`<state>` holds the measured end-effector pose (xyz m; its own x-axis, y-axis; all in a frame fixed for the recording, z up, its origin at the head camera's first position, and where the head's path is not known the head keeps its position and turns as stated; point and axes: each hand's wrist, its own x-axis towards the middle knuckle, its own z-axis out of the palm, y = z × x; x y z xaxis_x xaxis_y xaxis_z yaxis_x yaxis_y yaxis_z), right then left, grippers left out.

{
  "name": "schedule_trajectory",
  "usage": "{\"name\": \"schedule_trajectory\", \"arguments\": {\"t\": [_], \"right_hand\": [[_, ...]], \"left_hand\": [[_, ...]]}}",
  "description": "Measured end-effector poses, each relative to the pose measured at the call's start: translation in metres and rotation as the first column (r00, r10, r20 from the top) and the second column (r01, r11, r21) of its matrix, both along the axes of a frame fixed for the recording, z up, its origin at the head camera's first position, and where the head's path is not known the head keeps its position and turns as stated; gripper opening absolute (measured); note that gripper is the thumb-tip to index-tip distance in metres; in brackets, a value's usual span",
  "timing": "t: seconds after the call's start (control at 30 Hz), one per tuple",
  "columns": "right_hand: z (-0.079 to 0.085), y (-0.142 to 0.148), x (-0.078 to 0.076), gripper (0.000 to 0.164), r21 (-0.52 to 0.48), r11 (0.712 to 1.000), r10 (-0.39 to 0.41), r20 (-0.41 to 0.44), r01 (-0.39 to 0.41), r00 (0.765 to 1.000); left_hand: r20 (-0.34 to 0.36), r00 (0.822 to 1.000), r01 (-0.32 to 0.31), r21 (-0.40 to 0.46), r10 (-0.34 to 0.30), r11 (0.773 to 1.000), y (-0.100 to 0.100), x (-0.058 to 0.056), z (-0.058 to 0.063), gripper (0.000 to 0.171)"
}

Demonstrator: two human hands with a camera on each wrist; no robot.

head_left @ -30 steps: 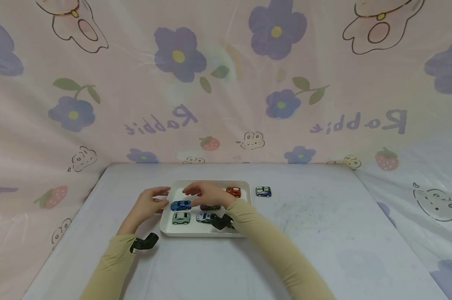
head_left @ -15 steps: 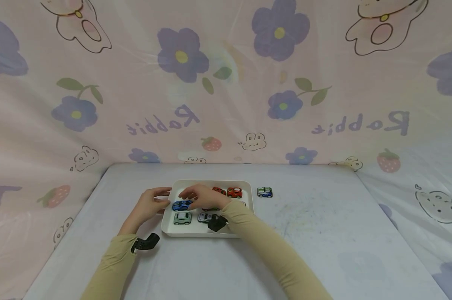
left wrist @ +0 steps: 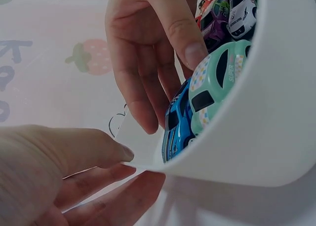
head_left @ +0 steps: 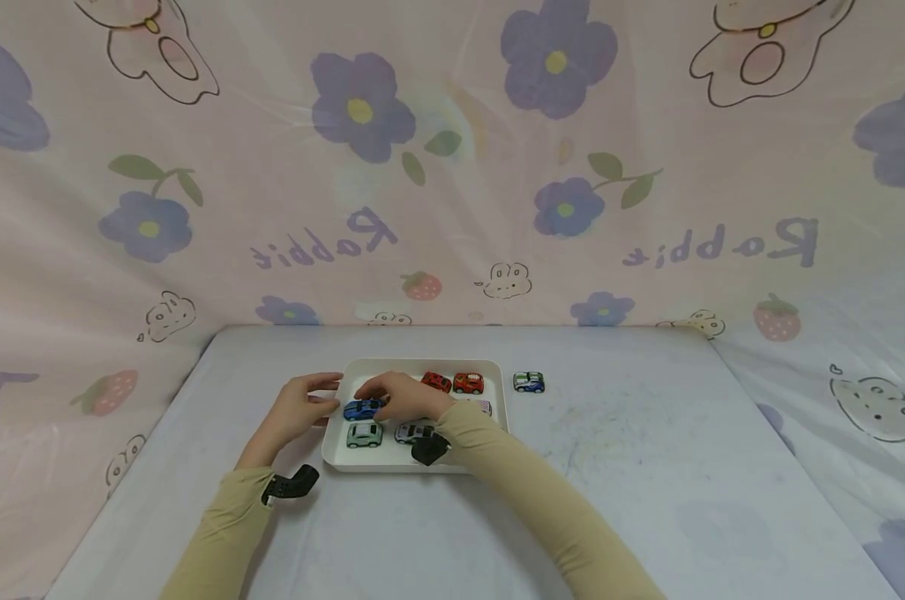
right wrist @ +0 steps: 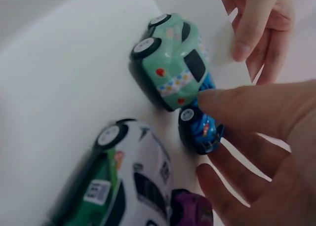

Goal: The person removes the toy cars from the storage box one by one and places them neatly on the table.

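Note:
A white tray (head_left: 396, 468) holds several small toy cars. My left hand (head_left: 297, 410) grips its left wall, thumb inside the rim and fingers outside, as the left wrist view shows. My right hand (head_left: 403, 397) reaches into the tray over the blue toy car (head_left: 362, 409). Its thumb lies on the car's near side and its fingers hang along the far side; whether they press on it is unclear. A mint-green toy car (right wrist: 170, 70) stands right beside the blue one. The purple toy car (right wrist: 192, 208) is partly hidden behind a white-and-green toy car (right wrist: 143, 179).
Two red toy cars (head_left: 452, 382) stand along the tray's back. Outside, to the right, a white, blue and green toy car (head_left: 529, 382) sits on the white-covered table (head_left: 647, 467). A patterned cloth (head_left: 452, 167) hangs behind.
My right hand has moved a little left, from beside the blue toy car to over it, uncovering the red cars behind. My left hand stays on the tray.

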<state>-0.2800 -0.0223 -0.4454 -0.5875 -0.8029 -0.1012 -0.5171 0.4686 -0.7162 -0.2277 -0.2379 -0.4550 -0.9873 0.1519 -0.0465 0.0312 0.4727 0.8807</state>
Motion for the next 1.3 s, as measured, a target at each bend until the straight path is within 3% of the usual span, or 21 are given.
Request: {"name": "schedule_trajectory", "arguments": {"t": [1.3], "right_hand": [[-0.0037,-0.0048,-0.0011,0.038,0.049,0.995,-0.080,-0.061,0.083,0.995]], "left_hand": [[-0.001,1.000,-0.013,0.002,0.013,1.000,0.0016,0.0015,0.0024,0.050]]}}
